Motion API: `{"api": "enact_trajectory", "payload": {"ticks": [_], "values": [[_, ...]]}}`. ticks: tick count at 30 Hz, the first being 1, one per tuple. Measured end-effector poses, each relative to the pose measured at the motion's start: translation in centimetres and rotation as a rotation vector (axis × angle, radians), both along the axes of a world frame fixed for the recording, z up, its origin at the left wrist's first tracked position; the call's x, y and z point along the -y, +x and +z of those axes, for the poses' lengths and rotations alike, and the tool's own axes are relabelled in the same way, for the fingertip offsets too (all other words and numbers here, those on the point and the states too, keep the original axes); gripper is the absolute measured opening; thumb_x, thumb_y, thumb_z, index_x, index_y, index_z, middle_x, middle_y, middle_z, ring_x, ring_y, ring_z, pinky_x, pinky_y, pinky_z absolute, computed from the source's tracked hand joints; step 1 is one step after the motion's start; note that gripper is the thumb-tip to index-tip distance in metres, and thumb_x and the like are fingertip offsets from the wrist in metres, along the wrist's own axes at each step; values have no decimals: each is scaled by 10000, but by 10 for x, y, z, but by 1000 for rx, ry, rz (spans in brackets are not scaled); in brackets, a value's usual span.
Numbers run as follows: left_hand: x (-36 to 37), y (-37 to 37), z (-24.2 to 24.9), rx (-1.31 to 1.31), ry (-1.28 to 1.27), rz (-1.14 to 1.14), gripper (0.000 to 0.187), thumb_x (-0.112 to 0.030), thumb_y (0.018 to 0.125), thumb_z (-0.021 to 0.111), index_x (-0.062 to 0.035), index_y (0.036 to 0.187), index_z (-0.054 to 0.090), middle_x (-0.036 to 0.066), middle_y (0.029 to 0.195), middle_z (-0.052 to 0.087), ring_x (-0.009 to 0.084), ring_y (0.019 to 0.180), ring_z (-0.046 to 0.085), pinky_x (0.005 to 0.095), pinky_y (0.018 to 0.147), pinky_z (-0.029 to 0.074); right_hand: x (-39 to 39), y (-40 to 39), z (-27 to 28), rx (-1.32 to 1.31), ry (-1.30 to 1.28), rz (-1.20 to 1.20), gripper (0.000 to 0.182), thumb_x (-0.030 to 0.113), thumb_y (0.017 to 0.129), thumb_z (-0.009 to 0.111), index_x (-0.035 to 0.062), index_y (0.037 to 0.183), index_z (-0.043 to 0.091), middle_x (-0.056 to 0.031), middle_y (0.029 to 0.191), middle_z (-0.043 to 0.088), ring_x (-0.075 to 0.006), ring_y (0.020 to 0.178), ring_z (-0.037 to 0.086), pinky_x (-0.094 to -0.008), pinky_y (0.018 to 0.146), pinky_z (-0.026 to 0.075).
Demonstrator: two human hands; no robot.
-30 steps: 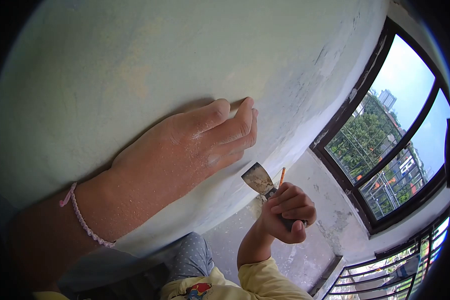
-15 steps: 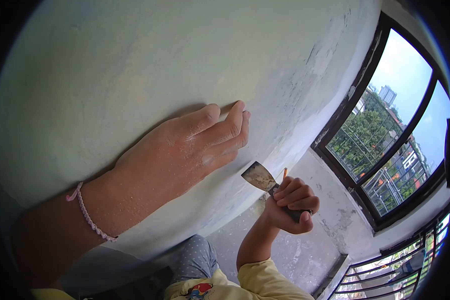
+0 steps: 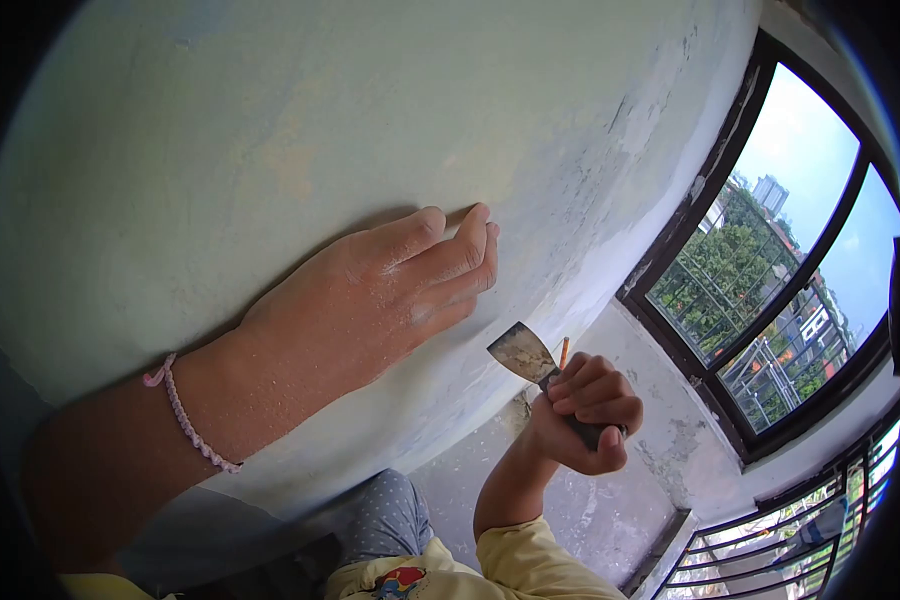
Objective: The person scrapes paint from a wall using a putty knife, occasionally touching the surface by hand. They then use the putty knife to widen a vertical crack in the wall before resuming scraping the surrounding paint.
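Observation:
My left hand (image 3: 370,290) lies against the pale green wall (image 3: 220,150), back toward me, fingers slightly bent and apart with the fingertips at the surface. White dust speckles its skin, and a braided pink bracelet (image 3: 182,425) circles the wrist. Lower and to the right, my right hand (image 3: 592,415) is closed around the dark handle of a paint scraper (image 3: 523,353). Its flat, stained metal blade points up and left, close to the wall in this view. The palm side of my left hand is hidden.
Scuffed, peeling patches (image 3: 625,140) mark the wall toward the right. A dark-framed window (image 3: 745,365) stands to the right, with a barred railing (image 3: 760,550) below it. A thin orange-brown thing (image 3: 565,350) shows behind the scraper. My dotted grey trouser leg (image 3: 390,515) is underneath.
The view has shifted slightly. My left hand stays on the wall, and the scraper in my right hand has moved very slightly right.

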State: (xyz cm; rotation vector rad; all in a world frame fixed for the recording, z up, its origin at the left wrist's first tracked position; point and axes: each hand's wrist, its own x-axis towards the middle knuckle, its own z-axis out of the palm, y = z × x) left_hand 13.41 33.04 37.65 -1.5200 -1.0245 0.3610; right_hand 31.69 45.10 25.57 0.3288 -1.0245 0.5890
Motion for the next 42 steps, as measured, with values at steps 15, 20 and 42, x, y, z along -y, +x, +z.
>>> {"api": "enact_trajectory", "payload": {"ticks": [15,20,42], "values": [[1,1,0,-54,-39,34,395,-371,871,602,-164,1208,619,-30,1414,495,141,1330,406,314,1006,343,-16,1,-27,-65,-92,-38,318,314,790,496,68,606,416,-71,457,431,-141,378,361,-263,391,296],[-4,2,-1,-9,-16,7,429,-362,889,580,-161,1267,603,-19,1470,459,148,1376,372,305,1000,339,-2,7,-18,-105,29,61,328,313,790,527,71,596,421,-61,453,430,-144,365,361,-264,371,302],[-151,95,-37,238,331,196,849,-568,904,523,-76,1555,288,167,1642,179,304,1509,200,361,1098,241,103,245,-23,27,-301,-346,346,322,820,538,88,597,416,-46,452,436,-117,373,374,-239,389,276]]}}
